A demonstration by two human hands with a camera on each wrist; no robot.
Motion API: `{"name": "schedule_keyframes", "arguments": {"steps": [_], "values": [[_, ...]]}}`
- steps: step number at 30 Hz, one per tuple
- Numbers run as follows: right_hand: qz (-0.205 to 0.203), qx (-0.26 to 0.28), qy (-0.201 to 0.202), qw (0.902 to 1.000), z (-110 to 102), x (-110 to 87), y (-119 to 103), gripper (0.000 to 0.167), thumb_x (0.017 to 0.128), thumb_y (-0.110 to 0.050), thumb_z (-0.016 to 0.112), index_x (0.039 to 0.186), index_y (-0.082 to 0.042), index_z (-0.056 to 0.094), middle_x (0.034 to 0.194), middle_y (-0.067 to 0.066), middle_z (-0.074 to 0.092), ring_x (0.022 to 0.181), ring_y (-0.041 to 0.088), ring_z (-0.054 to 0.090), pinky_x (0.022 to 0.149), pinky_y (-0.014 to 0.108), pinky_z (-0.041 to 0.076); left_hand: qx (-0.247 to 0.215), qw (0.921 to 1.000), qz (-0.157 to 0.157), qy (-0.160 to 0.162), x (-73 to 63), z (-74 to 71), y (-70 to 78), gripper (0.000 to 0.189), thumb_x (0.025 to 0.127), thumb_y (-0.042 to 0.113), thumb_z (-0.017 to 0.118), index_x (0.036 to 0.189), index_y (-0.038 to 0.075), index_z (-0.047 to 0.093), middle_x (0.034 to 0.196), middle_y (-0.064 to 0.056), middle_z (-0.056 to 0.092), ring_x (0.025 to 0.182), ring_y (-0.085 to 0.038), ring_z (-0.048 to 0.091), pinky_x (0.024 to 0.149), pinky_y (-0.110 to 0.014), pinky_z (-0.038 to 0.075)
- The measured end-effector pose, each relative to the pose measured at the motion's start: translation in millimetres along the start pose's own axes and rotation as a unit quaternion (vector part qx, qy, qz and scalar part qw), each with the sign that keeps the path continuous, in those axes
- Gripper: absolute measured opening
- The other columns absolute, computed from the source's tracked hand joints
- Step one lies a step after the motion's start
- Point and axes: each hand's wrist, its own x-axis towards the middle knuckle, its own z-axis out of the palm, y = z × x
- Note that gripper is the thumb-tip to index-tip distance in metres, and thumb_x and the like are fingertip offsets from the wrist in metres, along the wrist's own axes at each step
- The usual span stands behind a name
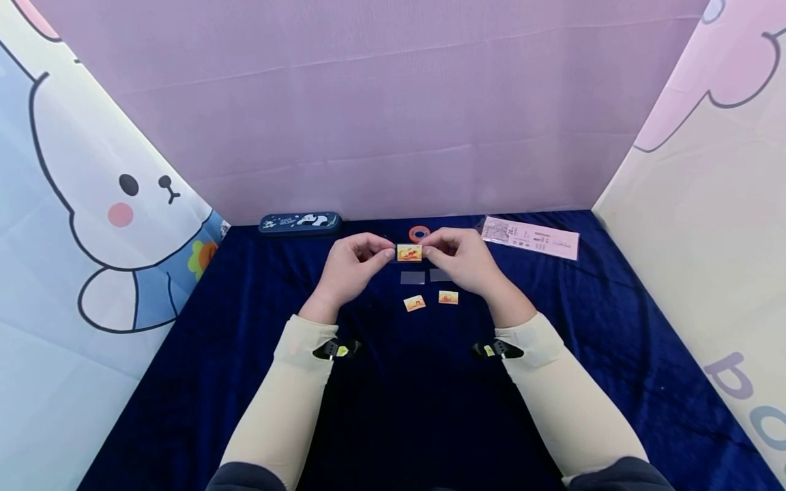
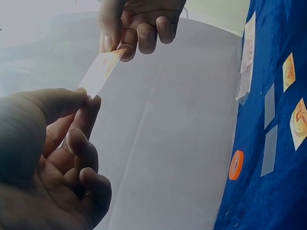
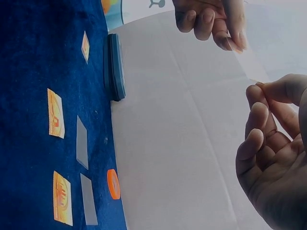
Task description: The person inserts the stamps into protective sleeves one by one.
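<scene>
Both hands hold up one small yellow-orange stamp (image 1: 409,253), with clear, glossy film showing around its edge. My left hand (image 1: 354,267) pinches its left end between thumb and forefinger; the other fingers are loosely curled. At the opposite end, the thumb and forefinger of my right hand (image 1: 463,262) pinch it. In the left wrist view its face (image 2: 101,72) is whitened by glare. Below the hands, two clear rectangular sleeves (image 1: 413,277) lie side by side on the cloth. Nearer to me are two loose stamps (image 1: 414,303) with toothed edges.
Behind the hands lie an orange ring-shaped roll (image 1: 419,234) and a dark blue pencil case (image 1: 299,224) with a panda print. A long pink printed card (image 1: 531,239) rests at the back right. Another stamp (image 3: 85,47) shows in the right wrist view. Dark blue cloth (image 1: 430,409) covers the table.
</scene>
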Motion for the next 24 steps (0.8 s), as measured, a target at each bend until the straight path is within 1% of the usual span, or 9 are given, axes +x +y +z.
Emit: {"name": "schedule_keyframes", "arguments": {"steps": [2, 5, 12, 19, 24], "values": [[-0.002, -0.001, 0.0, 1.0, -0.4, 0.2, 3.3, 0.009, 0.098, -0.006, 0.073, 0.104, -0.005, 0.08, 0.082, 0.012, 0.069, 0.065, 0.022, 0.052, 0.056, 0.025, 0.041, -0.001, 1.0, 0.0, 0.0, -0.1, 0.2, -0.2, 0.008, 0.097, 0.022, 0.079, 0.102, 0.016, 0.08, 0.086, 0.003, 0.074, 0.061, -0.022, 0.051, 0.053, -0.028, 0.039], [-0.006, 0.001, -0.005, 1.0, -0.9, 0.2, 5.7, 0.008, 0.098, -0.009, 0.074, 0.103, -0.009, 0.081, 0.081, 0.008, 0.069, 0.065, 0.022, 0.053, 0.056, 0.026, 0.043, -0.001, 1.0, 0.001, 0.0, -0.1, 0.4, -0.6, 0.008, 0.096, 0.022, 0.08, 0.102, 0.016, 0.08, 0.086, 0.003, 0.075, 0.061, -0.022, 0.052, 0.054, -0.029, 0.039], [-0.002, 0.0, -0.012, 0.9999, -1.9, -0.4, 4.7, 0.009, 0.099, -0.012, 0.074, 0.103, -0.008, 0.081, 0.084, 0.012, 0.07, 0.066, 0.02, 0.054, 0.057, 0.027, 0.044, 0.003, 1.0, 0.0, -0.004, 0.1, 1.4, -0.6, 0.008, 0.097, 0.022, 0.079, 0.102, 0.017, 0.08, 0.086, 0.004, 0.075, 0.062, -0.023, 0.051, 0.055, -0.029, 0.039], [0.004, -0.011, -0.013, 0.9998, -1.9, -1.1, 3.8, 0.008, 0.099, -0.012, 0.073, 0.103, -0.01, 0.08, 0.083, 0.007, 0.071, 0.067, 0.021, 0.056, 0.058, 0.027, 0.045, 0.002, 0.9999, 0.001, -0.01, 0.0, 2.0, 0.1, 0.009, 0.096, 0.022, 0.08, 0.102, 0.016, 0.08, 0.086, 0.003, 0.075, 0.062, -0.024, 0.051, 0.055, -0.029, 0.039], [0.008, -0.014, -0.019, 0.9997, -3.1, -1.6, 3.9, 0.008, 0.1, -0.012, 0.073, 0.103, -0.01, 0.08, 0.084, 0.009, 0.071, 0.067, 0.023, 0.056, 0.058, 0.029, 0.045, -0.001, 0.9999, 0.005, -0.012, 0.3, 2.9, -1.0, 0.007, 0.096, 0.02, 0.08, 0.102, 0.016, 0.08, 0.086, 0.003, 0.075, 0.06, -0.023, 0.05, 0.054, -0.029, 0.038]]}}
